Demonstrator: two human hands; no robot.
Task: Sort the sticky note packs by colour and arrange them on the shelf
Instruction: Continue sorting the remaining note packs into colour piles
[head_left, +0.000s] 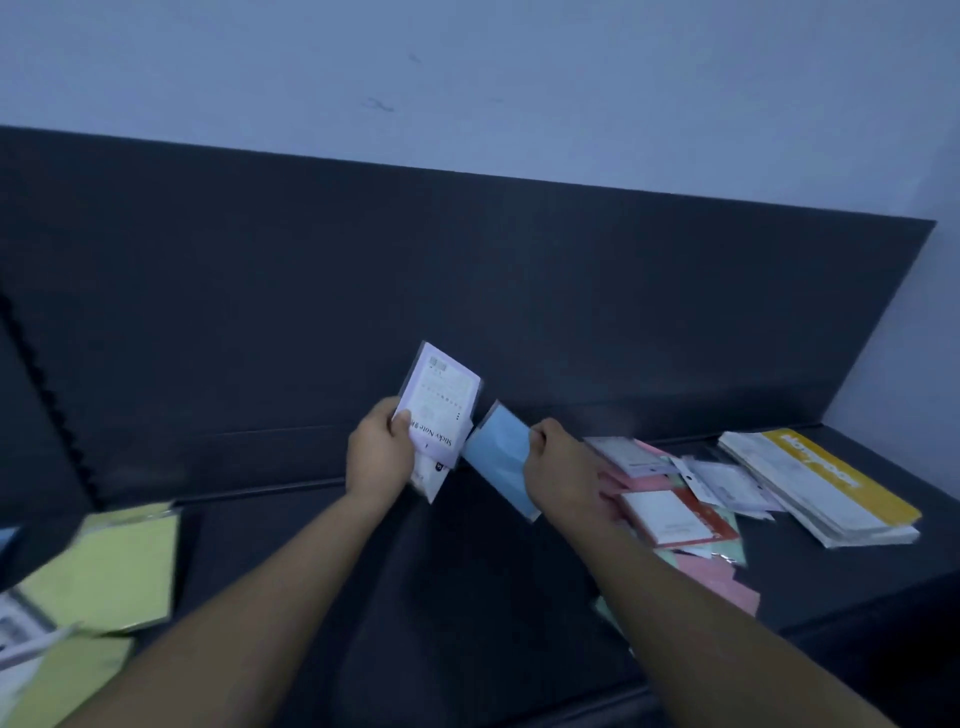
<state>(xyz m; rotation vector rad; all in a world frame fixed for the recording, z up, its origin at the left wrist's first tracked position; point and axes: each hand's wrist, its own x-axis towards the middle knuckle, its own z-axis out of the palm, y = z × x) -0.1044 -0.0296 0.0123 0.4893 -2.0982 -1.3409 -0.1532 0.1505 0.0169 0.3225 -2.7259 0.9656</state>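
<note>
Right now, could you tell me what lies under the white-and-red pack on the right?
Pink packs and a pale green pack stick out from beneath the white-and-red pack; anything directly under its middle is covered.

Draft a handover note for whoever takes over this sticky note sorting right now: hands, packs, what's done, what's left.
Left hand grips a lilac-edged sticky note pack, label side showing.
Right hand pinches a blue pack beside it, above the dark shelf.
Done: yellow-green packs lie grouped at the left.
Left: the mixed heap of pink, green and white packs at the right looks unsorted; a yellow-banded stack lies beyond it; both held packs need placing.
</note>
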